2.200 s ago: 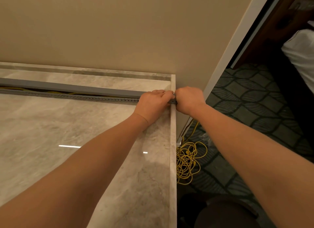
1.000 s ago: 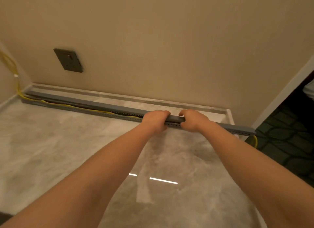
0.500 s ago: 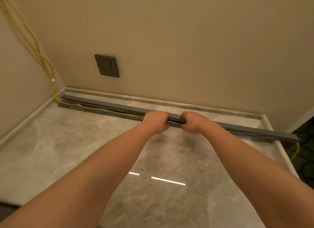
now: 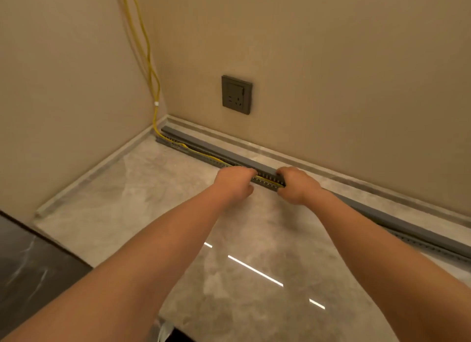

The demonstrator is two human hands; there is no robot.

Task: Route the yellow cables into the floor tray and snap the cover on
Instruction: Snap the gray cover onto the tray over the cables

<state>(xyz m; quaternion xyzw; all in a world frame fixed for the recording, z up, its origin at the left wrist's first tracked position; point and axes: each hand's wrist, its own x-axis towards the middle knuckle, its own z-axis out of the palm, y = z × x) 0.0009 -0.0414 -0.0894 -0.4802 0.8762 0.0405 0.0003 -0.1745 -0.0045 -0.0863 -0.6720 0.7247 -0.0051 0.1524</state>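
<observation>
Both hands are curled around the gray cover (image 4: 267, 170) partway along the floor tray (image 4: 266, 184), left hand (image 4: 234, 182) and right hand (image 4: 295, 184) side by side. The tray runs along the wall on the marble floor (image 4: 163, 196). The yellow cables (image 4: 150, 68) drop down the corner and lie in the tray's open left stretch, with the cover seated to the right of the hands.

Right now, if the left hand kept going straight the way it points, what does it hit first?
Left hand already rests on the grey tray cover. Beyond that, likely the stone skirting at the wall's foot, below the socket; depth is unclear.
</observation>
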